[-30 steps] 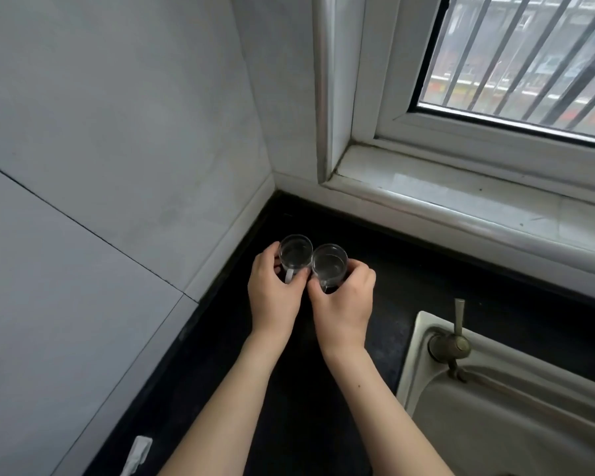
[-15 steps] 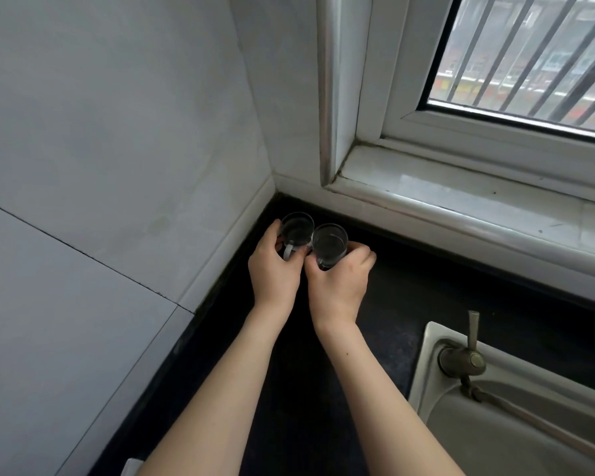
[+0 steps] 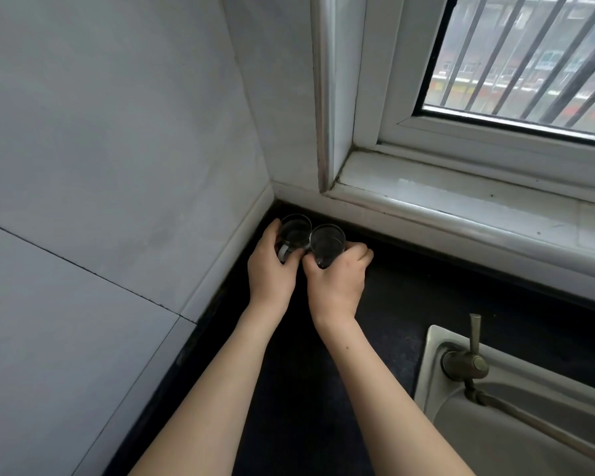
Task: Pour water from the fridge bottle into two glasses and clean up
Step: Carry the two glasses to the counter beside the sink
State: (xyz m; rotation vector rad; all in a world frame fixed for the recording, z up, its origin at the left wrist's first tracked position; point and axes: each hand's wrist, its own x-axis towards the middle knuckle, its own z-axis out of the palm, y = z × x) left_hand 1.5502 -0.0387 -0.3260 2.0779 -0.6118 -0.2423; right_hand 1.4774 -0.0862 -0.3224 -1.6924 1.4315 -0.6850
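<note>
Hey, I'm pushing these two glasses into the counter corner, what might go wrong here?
1. The two small clear glasses, left and right, touch at the rims; pushed further, they may knock and chip.
2. They sit close to the grey tiled wall and white window sill, so either could bump.
3. The left hand and right hand grip low; a tilt could spill.

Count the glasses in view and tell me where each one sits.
2. The left glass is in the left hand, deepest in the counter corner by the wall. The right glass is in the right hand, touching the first, below the window sill. None appear hidden.
</note>
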